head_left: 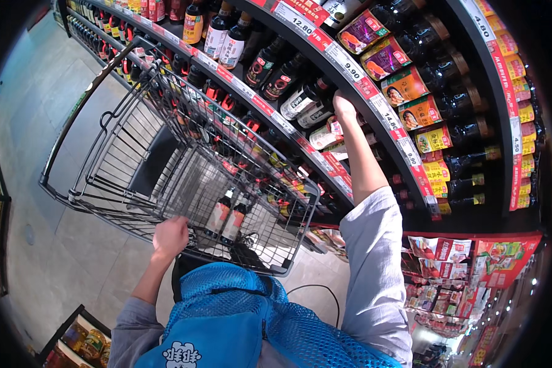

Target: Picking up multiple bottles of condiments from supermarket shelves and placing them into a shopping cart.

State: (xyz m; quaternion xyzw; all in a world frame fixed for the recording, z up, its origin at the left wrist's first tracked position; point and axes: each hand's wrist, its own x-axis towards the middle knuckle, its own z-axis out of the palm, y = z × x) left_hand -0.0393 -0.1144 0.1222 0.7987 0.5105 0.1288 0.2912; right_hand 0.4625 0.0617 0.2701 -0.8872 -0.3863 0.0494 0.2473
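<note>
My right hand reaches into a shelf of dark sauce bottles, close to a bottle with a white label; its fingers are partly hidden, so its hold cannot be told. My left hand, fingers curled, is at the near side rim of a wire shopping cart; whether it grips the rim cannot be told. Two dark bottles with pale and red labels lie side by side in the cart basket.
Curved shelves with a price-tag rail rise along the right of the cart. Bagged goods hang at the lower right. A case of oil bottles stands at the lower left. A blue mesh bag is at my front.
</note>
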